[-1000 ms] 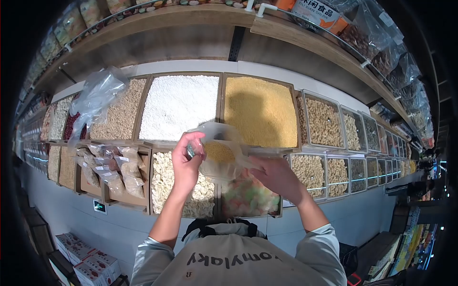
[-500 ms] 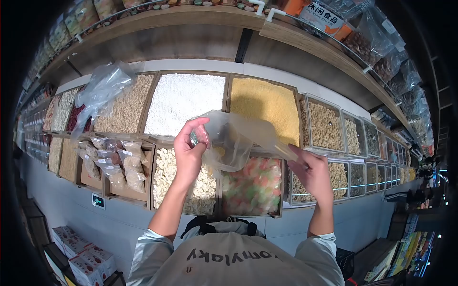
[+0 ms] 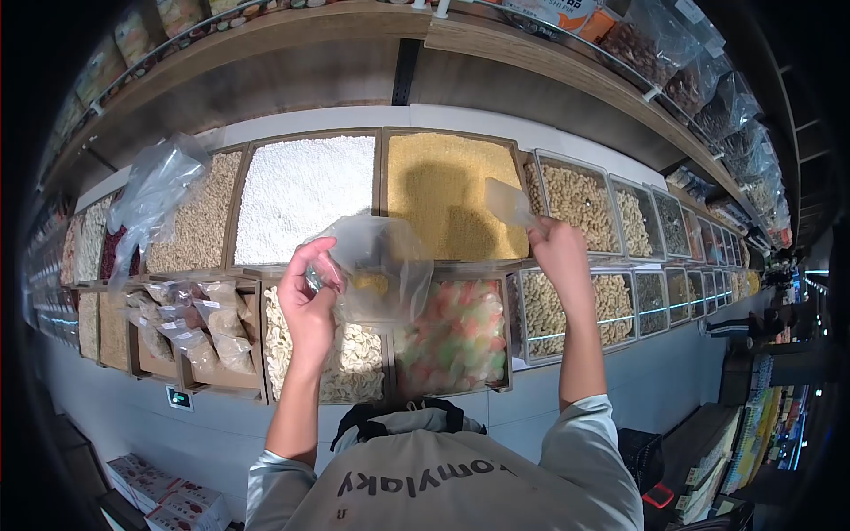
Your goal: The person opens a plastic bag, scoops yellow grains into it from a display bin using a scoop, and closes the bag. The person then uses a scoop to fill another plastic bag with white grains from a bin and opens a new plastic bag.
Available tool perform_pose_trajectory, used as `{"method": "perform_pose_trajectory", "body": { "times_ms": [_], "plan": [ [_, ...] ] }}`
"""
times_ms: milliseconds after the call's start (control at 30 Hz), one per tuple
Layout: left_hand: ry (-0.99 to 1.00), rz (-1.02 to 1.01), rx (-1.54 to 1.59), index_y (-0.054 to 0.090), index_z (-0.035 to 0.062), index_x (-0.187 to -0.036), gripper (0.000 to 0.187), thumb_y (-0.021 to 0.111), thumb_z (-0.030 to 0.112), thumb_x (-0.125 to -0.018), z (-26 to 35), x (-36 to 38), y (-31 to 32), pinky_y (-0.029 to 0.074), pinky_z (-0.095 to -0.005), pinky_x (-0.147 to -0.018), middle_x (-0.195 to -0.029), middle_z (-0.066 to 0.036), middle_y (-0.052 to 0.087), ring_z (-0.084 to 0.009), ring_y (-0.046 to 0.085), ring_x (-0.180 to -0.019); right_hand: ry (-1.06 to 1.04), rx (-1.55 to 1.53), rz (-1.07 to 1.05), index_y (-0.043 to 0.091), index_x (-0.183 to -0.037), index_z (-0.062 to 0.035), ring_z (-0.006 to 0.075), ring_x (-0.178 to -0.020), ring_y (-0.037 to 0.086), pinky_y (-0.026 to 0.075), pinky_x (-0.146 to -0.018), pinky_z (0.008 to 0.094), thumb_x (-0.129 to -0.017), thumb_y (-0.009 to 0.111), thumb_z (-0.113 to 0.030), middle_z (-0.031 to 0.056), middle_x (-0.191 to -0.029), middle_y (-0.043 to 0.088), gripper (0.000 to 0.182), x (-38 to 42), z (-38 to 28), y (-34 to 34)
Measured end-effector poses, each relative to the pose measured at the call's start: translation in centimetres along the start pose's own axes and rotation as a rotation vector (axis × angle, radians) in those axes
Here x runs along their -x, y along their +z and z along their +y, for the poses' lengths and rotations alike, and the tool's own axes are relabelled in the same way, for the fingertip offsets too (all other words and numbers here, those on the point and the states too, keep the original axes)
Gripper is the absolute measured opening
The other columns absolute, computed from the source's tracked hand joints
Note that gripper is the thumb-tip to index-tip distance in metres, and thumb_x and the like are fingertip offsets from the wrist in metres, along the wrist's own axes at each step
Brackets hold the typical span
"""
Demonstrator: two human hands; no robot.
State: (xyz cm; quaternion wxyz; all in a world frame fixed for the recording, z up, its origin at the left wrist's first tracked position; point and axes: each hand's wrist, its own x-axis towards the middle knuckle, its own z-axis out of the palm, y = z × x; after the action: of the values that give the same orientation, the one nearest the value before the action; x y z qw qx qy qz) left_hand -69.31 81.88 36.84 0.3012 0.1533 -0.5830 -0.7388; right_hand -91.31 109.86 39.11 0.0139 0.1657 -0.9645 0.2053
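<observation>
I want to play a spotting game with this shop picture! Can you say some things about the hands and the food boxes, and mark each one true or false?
1. The left hand holds a clear plastic bag. True.
2. The right hand holds a fork. False: it holds a clear scoop.
3. The white grains are in the box next to the yellow grains. True.
4. The scoop is inside the clear plastic bag. False: it is apart from it, to the right.
5. The small filled bags lie on the white grains. False: they are at the front left.
</observation>
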Motion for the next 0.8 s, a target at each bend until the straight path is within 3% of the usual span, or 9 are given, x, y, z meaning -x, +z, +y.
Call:
{"method": "perform_pose_trajectory", "body": {
  "times_ms": [133,333,433,500,600,800],
  "plan": [
    [-0.019,0.027,0.022,0.062,-0.0021,-0.121,0.062,0.037,-0.021,-0.067,0.3,0.0,-0.1,0.044,-0.0249,-0.068,-0.084,-0.003,0.051,-0.0102,0.047,-0.076,-0.019,-0.016,0.005,0.075,-0.103,-0.0004,0.0449,-0.085,0.068,0.054,-0.081,0.0473,-0.087,0.069,-0.024,0.0293,-0.087,0.069,0.029,-2.0,0.0,2.7],
    [-0.018,0.035,0.008,0.059,-0.0066,-0.124,0.059,0.039,-0.019,-0.070,0.2,0.1,-0.4,0.041,-0.0246,-0.068,-0.085,-0.004,0.051,-0.0102,0.047,-0.074,0.211,-0.269,-0.190,0.075,-0.103,-0.0020,0.0438,-0.086,0.068,0.053,-0.080,0.0469,-0.087,0.068,-0.025,0.0299,-0.085,0.068,0.029,-4.3,0.3,4.2],
    [-0.011,0.025,0.011,0.059,-0.0064,-0.124,0.060,0.038,-0.019,-0.069,0.2,0.1,-0.6,0.041,-0.0246,-0.068,-0.085,-0.004,0.051,-0.0105,0.047,-0.074,0.161,-0.279,-0.161,0.075,-0.104,-0.0033,0.0436,-0.085,0.068,0.053,-0.079,0.0473,-0.088,0.069,-0.024,0.0289,-0.085,0.068,0.027,-3.4,0.2,4.0],
    [-0.010,0.030,-0.003,0.059,-0.0062,-0.123,0.060,0.038,-0.019,-0.069,0.1,0.0,-0.6,0.041,-0.0246,-0.068,-0.085,-0.004,0.051,-0.0106,0.047,-0.074,0.024,-0.092,-0.013,0.074,-0.110,-0.0049,0.0434,-0.083,0.068,0.053,-0.079,0.0471,-0.088,0.070,-0.023,0.0269,-0.084,0.069,0.029,-2.2,-1.0,3.1],
    [-0.008,0.024,-0.008,0.059,-0.0060,-0.123,0.059,0.039,-0.018,-0.069,0.1,-0.1,-0.6,0.041,-0.0248,-0.069,-0.085,-0.004,0.051,-0.0109,0.047,-0.074,-0.089,0.052,0.008,0.072,-0.117,-0.0067,0.0418,-0.083,0.068,0.054,-0.079,0.0462,-0.088,0.071,-0.020,0.0251,-0.089,0.070,0.031,-1.5,-1.0,2.1],
    [-0.008,0.016,0.015,0.058,-0.0064,-0.123,0.058,0.039,-0.018,-0.070,-0.2,-0.2,-0.7,0.041,-0.0248,-0.069,-0.084,-0.004,0.051,-0.0110,0.047,-0.074,-0.218,-0.092,0.066,0.069,-0.122,-0.0054,0.0401,-0.087,0.069,0.056,-0.077,0.0440,-0.088,0.071,-0.012,0.0241,-0.104,0.069,0.035,-0.8,2.1,0.9]
  ]
}}
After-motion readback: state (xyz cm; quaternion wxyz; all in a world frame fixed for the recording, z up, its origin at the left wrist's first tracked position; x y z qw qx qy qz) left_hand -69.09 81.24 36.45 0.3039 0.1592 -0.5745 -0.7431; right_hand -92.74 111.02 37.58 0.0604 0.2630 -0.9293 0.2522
